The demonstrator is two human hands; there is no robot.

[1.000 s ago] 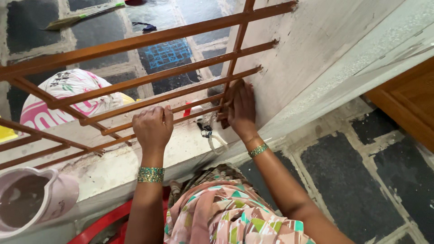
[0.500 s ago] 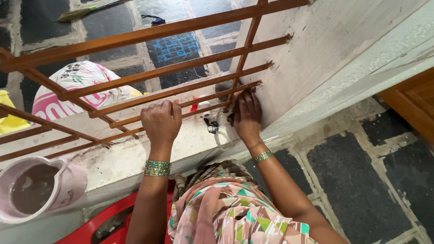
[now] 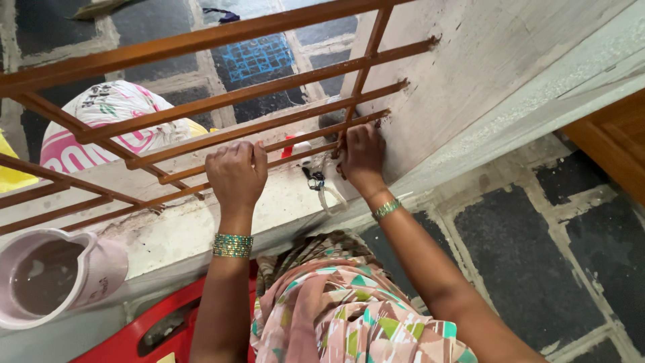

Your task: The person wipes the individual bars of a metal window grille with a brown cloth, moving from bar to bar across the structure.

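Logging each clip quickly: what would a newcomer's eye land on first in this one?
First, the rust-brown metal grille crossing the upper half, with the left hand curled over a low bar and the right hand pressed where the bars meet the pale wall. Next, the pink jug of murky water on the ledge at lower left, and a white and pink sack behind the bars.

A pale stone ledge point(image 3: 201, 225) runs under the brown metal railing point(image 3: 222, 97). On it sit a pink jug point(image 3: 57, 275) of murky water at the left end and a small bunch of keys point(image 3: 316, 181) with a white loop near the wall.
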